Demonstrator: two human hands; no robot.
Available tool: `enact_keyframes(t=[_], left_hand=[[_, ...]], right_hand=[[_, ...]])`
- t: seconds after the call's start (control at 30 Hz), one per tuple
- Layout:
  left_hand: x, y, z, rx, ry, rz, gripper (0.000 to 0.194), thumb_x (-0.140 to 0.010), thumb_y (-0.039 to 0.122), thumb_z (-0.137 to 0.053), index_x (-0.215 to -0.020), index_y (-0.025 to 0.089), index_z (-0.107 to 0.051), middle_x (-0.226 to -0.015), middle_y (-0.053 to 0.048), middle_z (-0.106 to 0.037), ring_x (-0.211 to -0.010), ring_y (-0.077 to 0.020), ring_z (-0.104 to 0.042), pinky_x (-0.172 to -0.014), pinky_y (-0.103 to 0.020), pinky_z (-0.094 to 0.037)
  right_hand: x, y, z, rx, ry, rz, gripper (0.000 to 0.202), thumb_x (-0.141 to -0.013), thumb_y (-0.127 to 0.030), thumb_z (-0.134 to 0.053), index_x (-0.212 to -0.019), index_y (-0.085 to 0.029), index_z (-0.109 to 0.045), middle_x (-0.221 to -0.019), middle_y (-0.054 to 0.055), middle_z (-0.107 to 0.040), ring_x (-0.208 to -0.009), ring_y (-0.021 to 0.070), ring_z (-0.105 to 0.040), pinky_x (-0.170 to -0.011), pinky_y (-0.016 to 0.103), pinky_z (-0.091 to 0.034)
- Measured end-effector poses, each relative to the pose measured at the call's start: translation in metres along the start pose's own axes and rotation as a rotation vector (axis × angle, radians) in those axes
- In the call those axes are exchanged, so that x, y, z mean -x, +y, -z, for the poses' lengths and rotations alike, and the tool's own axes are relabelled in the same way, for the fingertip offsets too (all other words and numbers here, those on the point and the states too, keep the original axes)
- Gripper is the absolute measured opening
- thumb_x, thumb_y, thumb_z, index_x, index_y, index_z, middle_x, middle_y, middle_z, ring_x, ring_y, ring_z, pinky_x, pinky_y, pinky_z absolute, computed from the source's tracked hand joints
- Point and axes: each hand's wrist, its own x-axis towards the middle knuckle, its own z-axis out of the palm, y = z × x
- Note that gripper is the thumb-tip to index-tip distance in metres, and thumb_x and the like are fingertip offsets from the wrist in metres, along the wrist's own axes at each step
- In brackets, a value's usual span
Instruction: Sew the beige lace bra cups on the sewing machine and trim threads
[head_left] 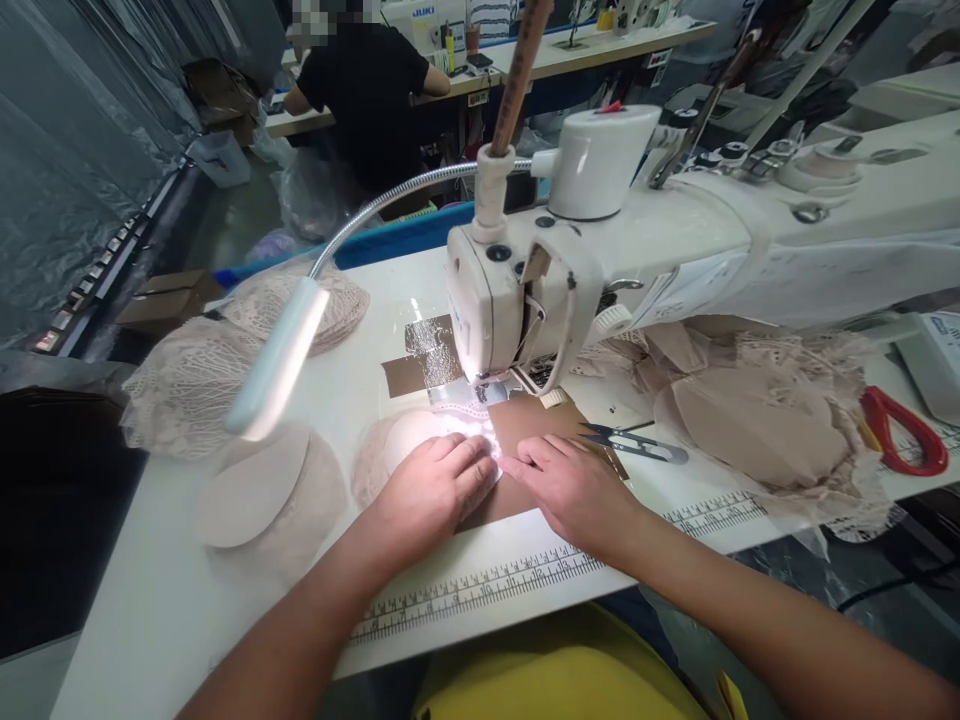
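Observation:
Under the lamp's light, a pale bra cup piece (409, 435) with beige lace lies left of the sewing machine's needle area (495, 385). My left hand (435, 485) rests over its right side, fingers bent and pressed together on the bright fabric edge. My right hand (581, 490) has curled fingers, and its thumb and index tips meet that same edge close to the left fingertips. Brown card (529, 425) lies beneath and beside both hands. Thread snips (637, 443) lie just beyond my right hand. Glare and the fingers hide part of the grip.
Lace cups (191, 385) and a beige oval piece (259, 490) lie at left. More lace pieces (757, 425) and red-handled scissors (904, 430) are at right. A flexible lamp (277, 360) overhangs the table. A person in black (367, 90) sits at another table behind.

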Motion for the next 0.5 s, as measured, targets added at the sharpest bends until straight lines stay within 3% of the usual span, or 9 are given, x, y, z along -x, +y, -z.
enact_keyframes(t=[0.17, 0.37, 0.5], left_hand=[[-0.0036, 0.0017, -0.0023, -0.1, -0.057, 0.043, 0.035, -0.091, 0.014, -0.039, -0.122, 0.008, -0.055, -0.132, -0.018, -0.053, -0.089, -0.0227, -0.059, -0.072, -0.036, -0.049], [-0.008, 0.0043, -0.0028, -0.2, -0.088, 0.003, 0.046, -0.08, 0.002, -0.039, -0.123, 0.0, -0.054, -0.133, -0.021, -0.053, -0.12, -0.0288, -0.05, -0.077, -0.035, -0.048], [-0.0086, 0.0047, -0.0032, -0.187, -0.055, 0.063, 0.048, -0.075, 0.004, -0.04, -0.12, 0.0, -0.057, -0.13, -0.022, -0.055, -0.106, -0.0273, -0.059, -0.077, -0.036, -0.05]], right_hand=[[0.0015, 0.0005, 0.0003, -0.014, 0.008, -0.006, 0.037, -0.075, 0.0, -0.043, -0.101, -0.015, -0.064, -0.08, 0.006, -0.053, -0.072, 0.018, -0.039, -0.065, 0.03, -0.029], [0.0028, 0.0012, -0.0026, -0.008, 0.034, -0.002, 0.041, -0.07, 0.002, -0.042, -0.101, -0.015, -0.064, -0.08, 0.006, -0.052, -0.071, 0.0178, -0.038, -0.065, 0.029, -0.029], [0.0029, 0.0008, -0.0027, -0.015, 0.031, -0.011, 0.042, -0.07, 0.001, -0.042, -0.102, -0.015, -0.064, -0.08, 0.006, -0.052, -0.072, 0.0179, -0.038, -0.065, 0.03, -0.029]])
